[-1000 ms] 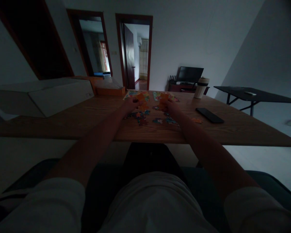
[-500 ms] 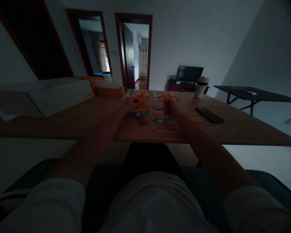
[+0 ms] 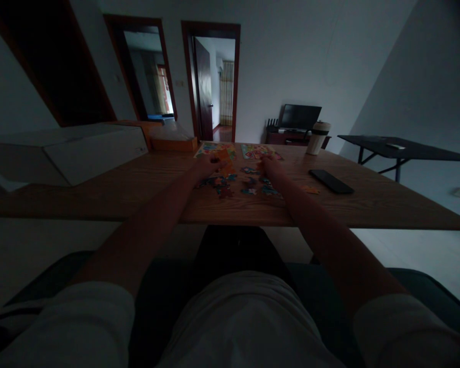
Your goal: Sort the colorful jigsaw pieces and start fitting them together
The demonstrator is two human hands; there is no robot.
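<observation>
Both my arms reach far out over a wooden table (image 3: 368, 204) in a dim room. My left hand (image 3: 206, 166) is closed on an orange puzzle piece (image 3: 224, 157) held just above the table. My right hand (image 3: 270, 167) rests low beside the loose colourful puzzle pieces (image 3: 249, 186) scattered between my hands; its fingers are too dark to make out. Two colourful puzzle boards, one (image 3: 213, 148) on the left and one (image 3: 257, 151) on the right, lie just beyond my hands.
A black phone (image 3: 331, 181) lies on the table to the right. A pale cup with a dark band (image 3: 318, 138) stands at the far right of the table. A white box (image 3: 92, 151) and an orange box (image 3: 172, 139) sit at the left. A dark side table (image 3: 406, 151) stands at the right.
My right hand held an orange piece up before; now it has dropped to the table and no piece shows in it. My left hand has stayed put with its orange piece.
</observation>
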